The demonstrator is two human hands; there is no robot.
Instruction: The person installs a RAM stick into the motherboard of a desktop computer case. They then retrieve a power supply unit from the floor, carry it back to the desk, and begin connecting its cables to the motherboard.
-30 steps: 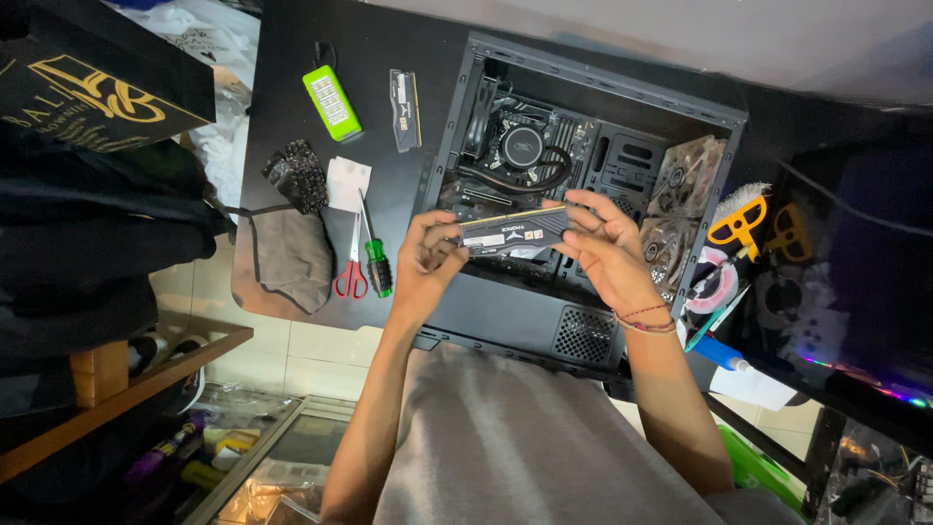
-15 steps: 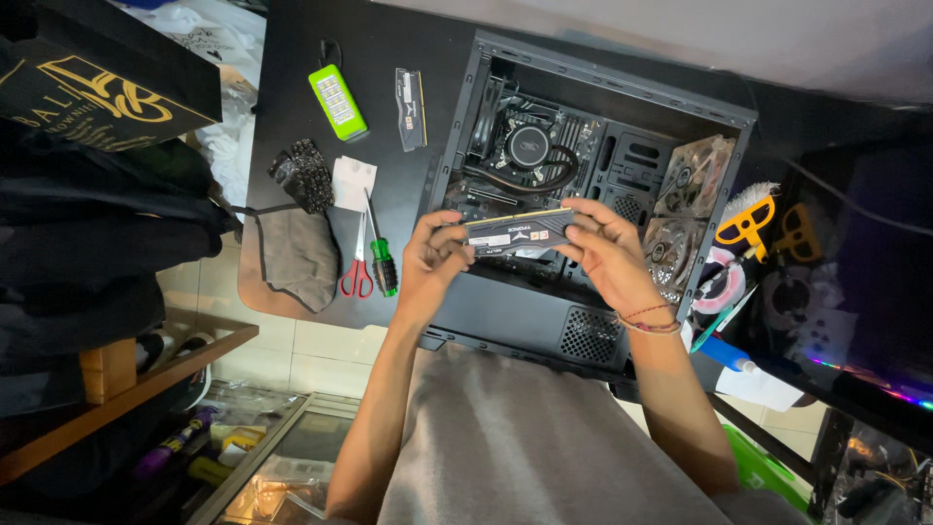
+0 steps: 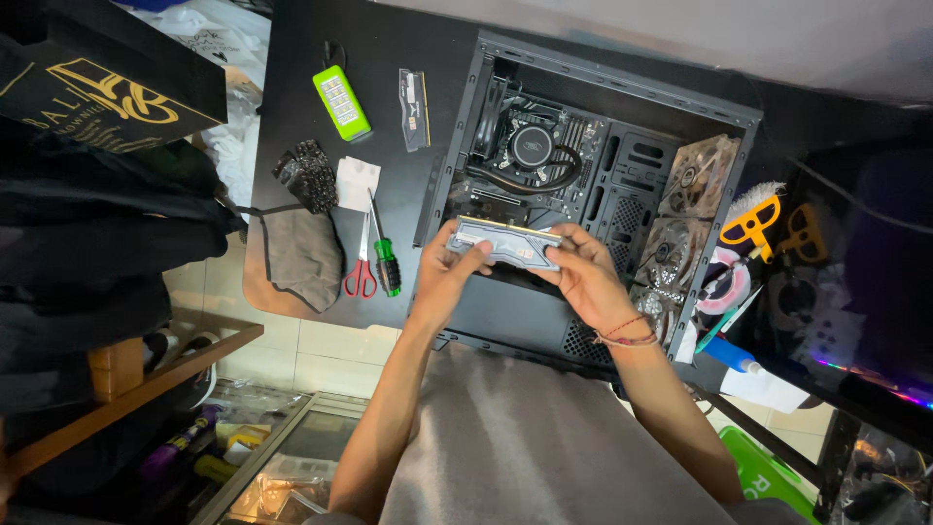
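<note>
left hand and right hand: fingers clamped on ends of long grey graphics card, held over open black computer case on desk; inside case: round black cooler, clear fans.

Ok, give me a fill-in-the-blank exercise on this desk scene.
1. Both hands hold a long grey ____ over the open computer case.
2. The scissors have ____ handles.
3. The screwdriver lies right beside the ____.
4. The string bracelet is on the ____ wrist.

Missing words: graphics card; red; scissors; right
</note>
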